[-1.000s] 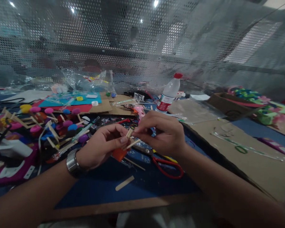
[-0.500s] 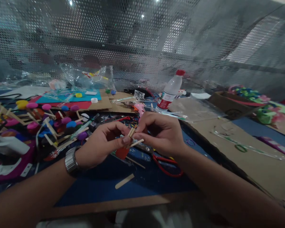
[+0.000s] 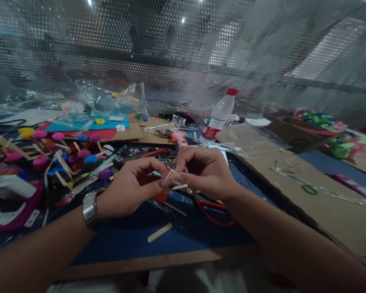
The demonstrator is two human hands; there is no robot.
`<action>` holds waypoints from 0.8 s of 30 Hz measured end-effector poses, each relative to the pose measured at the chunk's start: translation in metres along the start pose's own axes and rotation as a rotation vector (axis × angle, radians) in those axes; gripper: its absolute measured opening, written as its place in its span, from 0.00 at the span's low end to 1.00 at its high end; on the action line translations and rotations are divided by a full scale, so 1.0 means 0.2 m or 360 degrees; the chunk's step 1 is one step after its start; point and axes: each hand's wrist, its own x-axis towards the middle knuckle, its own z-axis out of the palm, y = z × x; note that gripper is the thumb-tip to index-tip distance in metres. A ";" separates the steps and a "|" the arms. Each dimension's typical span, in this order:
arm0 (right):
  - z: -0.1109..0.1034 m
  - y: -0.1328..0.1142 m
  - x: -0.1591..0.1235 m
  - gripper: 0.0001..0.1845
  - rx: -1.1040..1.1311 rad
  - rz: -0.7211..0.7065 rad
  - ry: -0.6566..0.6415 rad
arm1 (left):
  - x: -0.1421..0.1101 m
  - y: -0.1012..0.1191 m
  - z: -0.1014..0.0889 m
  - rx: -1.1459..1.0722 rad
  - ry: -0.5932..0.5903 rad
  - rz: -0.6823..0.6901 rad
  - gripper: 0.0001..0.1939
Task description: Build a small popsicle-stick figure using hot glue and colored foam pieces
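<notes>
Between the fingertips of both hands is a small bundle of wooden craft sticks (image 3: pixel 171 175), seen nearly end-on. My left hand (image 3: pixel 137 185), with a metal watch (image 3: pixel 90 207) at its wrist, pinches the bundle from the left. My right hand (image 3: pixel 205 173) pinches it from the right. Just below the fingertips another light stick (image 3: pixel 179 187) pokes out; whether it belongs to the bundle I cannot tell. Under the hands are an orange piece (image 3: pixel 160 197), partly hidden, and red-handled scissors (image 3: pixel 216 217). A loose craft stick (image 3: pixel 160 232) lies on the blue tabletop nearer to me.
Colourful pom-poms and sticks (image 3: pixel 64 158) are heaped at left beside a purple and white device (image 3: pixel 15 207). Behind the hands are a pink glue gun (image 3: pixel 179 138) and a red-capped bottle (image 3: pixel 219 116). A cardboard box (image 3: pixel 299 134) stands at right. Perforated metal mesh (image 3: pixel 183 61) rises behind.
The bundle has been turned in the fingertips, so its ends now face me more. The stick below it lies flatter and slightly lower. Both hands stay in nearly the same place.
</notes>
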 end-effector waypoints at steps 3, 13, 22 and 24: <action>0.00 0.00 0.00 0.14 0.0019 0.0010 -0.0024 | 0.00 0.00 0.00 0.0043 0.0012 0.0024 0.06; -0.01 0.01 0.00 0.10 0.0198 0.0054 -0.0047 | 0.00 0.01 0.01 0.0077 -0.0017 0.0046 0.07; -0.01 0.01 -0.01 0.11 0.0090 0.0000 -0.0077 | 0.00 0.02 0.01 0.0174 -0.0029 0.0076 0.07; -0.01 0.00 -0.01 0.12 0.0062 0.0004 -0.0073 | 0.00 0.02 0.01 0.0199 -0.0011 0.0071 0.07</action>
